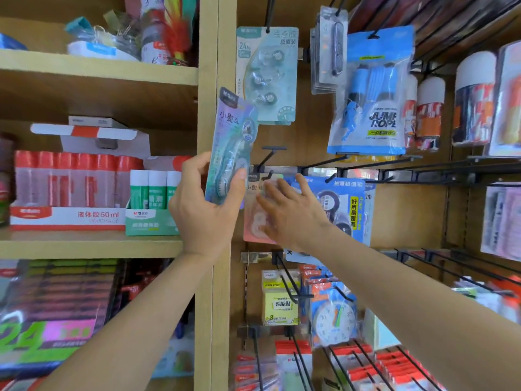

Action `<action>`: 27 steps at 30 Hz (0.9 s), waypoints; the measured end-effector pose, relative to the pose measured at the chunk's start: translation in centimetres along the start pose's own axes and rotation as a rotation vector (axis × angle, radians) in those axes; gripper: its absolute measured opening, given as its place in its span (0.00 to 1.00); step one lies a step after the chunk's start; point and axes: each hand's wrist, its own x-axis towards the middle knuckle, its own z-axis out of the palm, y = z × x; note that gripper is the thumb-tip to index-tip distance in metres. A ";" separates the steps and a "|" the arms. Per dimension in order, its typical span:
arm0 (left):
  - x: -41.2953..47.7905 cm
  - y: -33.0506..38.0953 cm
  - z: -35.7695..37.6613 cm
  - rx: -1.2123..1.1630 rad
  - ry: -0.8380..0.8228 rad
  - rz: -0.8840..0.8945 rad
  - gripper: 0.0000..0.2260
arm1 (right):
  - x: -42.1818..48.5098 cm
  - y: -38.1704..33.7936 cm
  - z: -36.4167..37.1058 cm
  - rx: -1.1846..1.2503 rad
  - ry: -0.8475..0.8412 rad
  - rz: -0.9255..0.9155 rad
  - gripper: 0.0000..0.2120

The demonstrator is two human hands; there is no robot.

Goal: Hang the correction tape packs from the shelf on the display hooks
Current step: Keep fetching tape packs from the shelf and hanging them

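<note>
In the left hand (pixel 203 213), thumb and fingers curled round its lower half, the lilac correction tape pack (pixel 231 136) stands tilted. The display hook (pixel 274 148) sits just up-right of the grip, so the top hole needs squaring to its tip. Beside the grip, the right hand (pixel 290 213) lies flat-fingered on a hung pink pack (pixel 252 234), with a blue pack (pixel 348 204) crowding beyond.

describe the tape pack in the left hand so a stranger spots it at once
Find the wooden post between shelves and hook wall. In front of it the left hand grips a tilted correction tape pack. Unlike the pink pack hanging beside it, it is lilac-green and on no hook.
</note>
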 end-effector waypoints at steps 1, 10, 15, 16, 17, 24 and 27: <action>0.0 0.0 0.0 0.000 0.002 0.007 0.18 | 0.2 0.1 -0.1 -0.005 -0.022 -0.011 0.33; -0.1 0.0 0.0 -0.058 0.015 -0.014 0.20 | -2.8 0.6 -4.2 1.190 0.275 0.274 0.08; -0.1 0.2 0.0 -0.100 -0.014 0.019 0.21 | -3.7 0.6 -8.0 1.761 0.347 0.328 0.12; -0.1 0.1 -0.1 -0.104 -0.038 0.035 0.21 | -3.5 0.6 -8.6 1.812 0.353 0.328 0.12; -0.2 -0.1 -0.1 -0.105 -0.071 0.053 0.22 | -3.3 0.6 -9.0 1.857 0.363 0.327 0.11; 0.1 -0.1 -0.4 0.038 -0.181 0.190 0.19 | -3.6 1.5 -9.1 2.008 0.434 0.441 0.09; 0.2 -0.2 -0.2 0.121 -0.190 0.239 0.15 | -4.6 2.4 -8.1 1.927 0.449 0.541 0.08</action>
